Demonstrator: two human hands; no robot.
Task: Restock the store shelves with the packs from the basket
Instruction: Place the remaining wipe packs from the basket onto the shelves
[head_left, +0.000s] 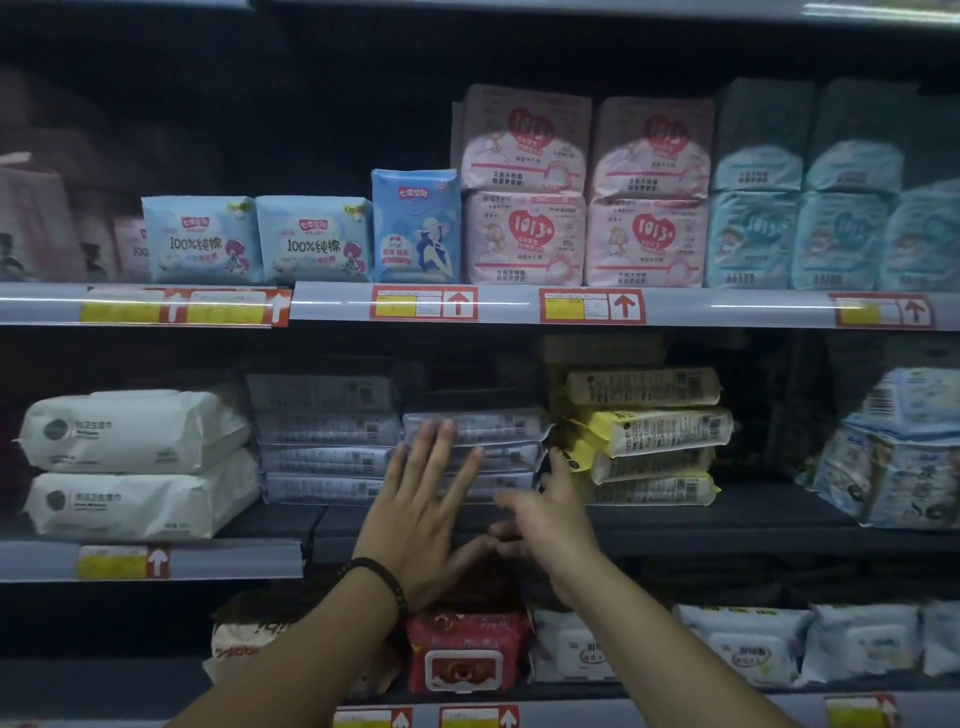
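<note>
Both my hands reach at the middle shelf (727, 514). My left hand (426, 504), with a dark bead bracelet on the wrist, is spread flat with its fingertips against a stack of grey flat packs (498, 431). My right hand (550, 519) is beside it, fingers loosely curled and holding nothing, with a fingertip near the gap between the grey stack and a stack of yellow packs (649, 431). A second grey stack (324, 436) lies just left. The basket is out of view.
White wipe packs (130, 462) lie at the left of the middle shelf and blue-white packs (893, 457) at the right. The upper shelf holds blue (415, 228), pink (582, 192) and teal packs (810, 192). A red wipe pack (462, 649) sits on the lower shelf.
</note>
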